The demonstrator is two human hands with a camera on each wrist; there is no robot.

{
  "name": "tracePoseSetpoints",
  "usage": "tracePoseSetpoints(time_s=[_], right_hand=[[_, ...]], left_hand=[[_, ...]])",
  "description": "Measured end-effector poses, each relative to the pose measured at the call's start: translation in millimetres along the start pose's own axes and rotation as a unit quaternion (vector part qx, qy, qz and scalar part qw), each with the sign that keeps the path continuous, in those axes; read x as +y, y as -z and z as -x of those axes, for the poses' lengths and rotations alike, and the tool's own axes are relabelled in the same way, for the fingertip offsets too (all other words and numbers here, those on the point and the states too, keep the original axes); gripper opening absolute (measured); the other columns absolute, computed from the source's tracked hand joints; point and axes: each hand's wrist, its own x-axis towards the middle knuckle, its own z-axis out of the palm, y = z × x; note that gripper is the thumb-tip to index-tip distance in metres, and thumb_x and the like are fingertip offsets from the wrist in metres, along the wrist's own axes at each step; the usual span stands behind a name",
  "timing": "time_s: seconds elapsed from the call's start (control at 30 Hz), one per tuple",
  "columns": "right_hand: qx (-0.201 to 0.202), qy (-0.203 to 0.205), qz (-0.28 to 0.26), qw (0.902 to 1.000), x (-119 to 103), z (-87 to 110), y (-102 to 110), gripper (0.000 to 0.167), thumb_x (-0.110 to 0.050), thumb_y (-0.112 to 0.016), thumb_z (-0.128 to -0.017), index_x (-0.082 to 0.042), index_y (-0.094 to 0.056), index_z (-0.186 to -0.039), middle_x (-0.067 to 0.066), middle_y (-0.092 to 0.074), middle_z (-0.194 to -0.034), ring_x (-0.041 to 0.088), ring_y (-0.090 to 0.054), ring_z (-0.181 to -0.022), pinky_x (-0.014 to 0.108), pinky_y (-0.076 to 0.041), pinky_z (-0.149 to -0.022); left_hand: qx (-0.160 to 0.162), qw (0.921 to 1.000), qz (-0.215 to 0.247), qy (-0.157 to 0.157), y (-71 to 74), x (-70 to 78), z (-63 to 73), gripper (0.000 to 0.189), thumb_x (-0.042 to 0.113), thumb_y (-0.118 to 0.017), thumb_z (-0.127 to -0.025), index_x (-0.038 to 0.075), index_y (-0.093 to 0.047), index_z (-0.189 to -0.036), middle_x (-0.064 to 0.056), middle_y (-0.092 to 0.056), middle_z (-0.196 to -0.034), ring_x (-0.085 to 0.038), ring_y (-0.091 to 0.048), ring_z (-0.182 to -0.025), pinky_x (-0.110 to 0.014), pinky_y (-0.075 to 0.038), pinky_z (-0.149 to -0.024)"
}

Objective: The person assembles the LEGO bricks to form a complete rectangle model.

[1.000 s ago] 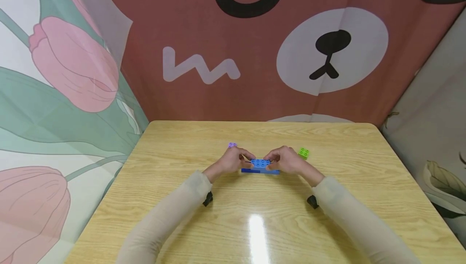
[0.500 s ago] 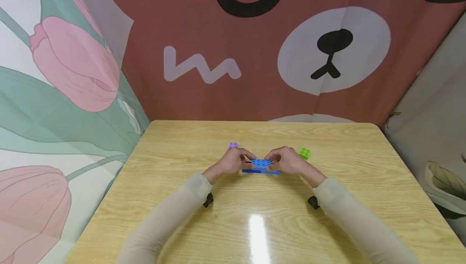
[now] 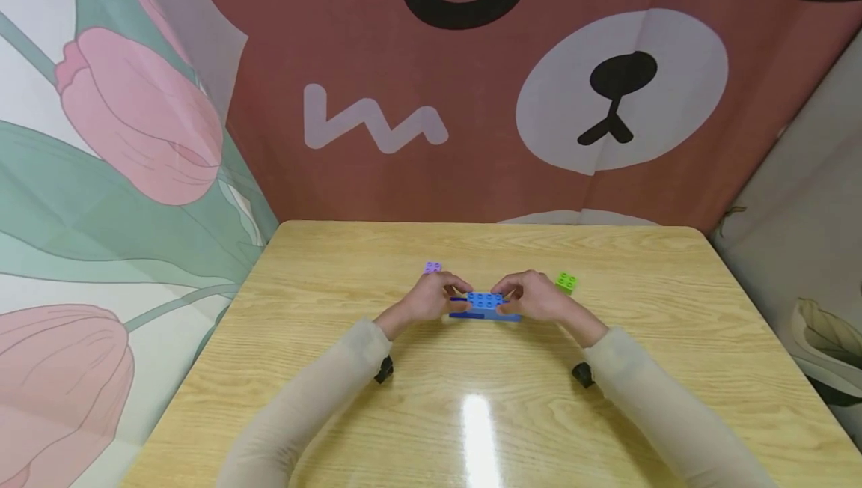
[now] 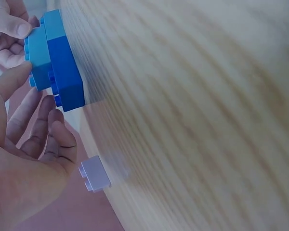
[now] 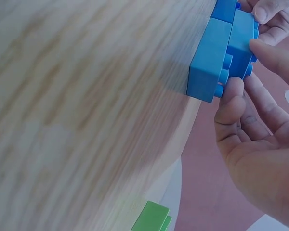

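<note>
A light blue toy building brick [image 3: 485, 301] sits across two lower bricks on the table, bridging their seam. The lower left one is a dark blue brick [image 4: 66, 72]; the lower right one is a lighter blue brick [image 5: 209, 57]. From the left, my left hand [image 3: 431, 298] pinches the upper brick's end between thumb and fingers. My right hand [image 3: 536, 298] pinches the opposite end the same way. In each wrist view the thumb lies on the near side of the upper brick; the far fingertips are partly hidden behind it.
A purple brick [image 3: 433, 268] lies behind my left hand. Behind my right hand is a green brick [image 3: 566, 282]. All rest on a wooden table [image 3: 431, 413], whose back edge meets a printed cloth [image 3: 377, 188].
The hands and bricks keep their places relative to one another. The whole head view has shifted very slightly.
</note>
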Motion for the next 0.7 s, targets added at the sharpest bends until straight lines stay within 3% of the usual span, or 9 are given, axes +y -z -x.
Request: tracePoseSetpoints(time_s=[0.7], right_hand=[[0.039, 0.039, -0.018, 0.9983, 14, 14.2, 16, 0.030, -0.014, -0.078, -0.091, -0.001, -0.073, -0.118, 0.007, -0.072, -0.105, 0.023, -0.063, -0.093, 0.039, -0.052, -0.077]], left_hand=[[-0.030, 0.9994, -0.006, 0.019, -5.0, -9.2, -0.8, 0.035, 0.015, -0.083, -0.088, 0.005, -0.072, -0.120, -0.004, -0.070, -0.112, -0.014, -0.064, -0.100, -0.028, -0.052, -0.087]])
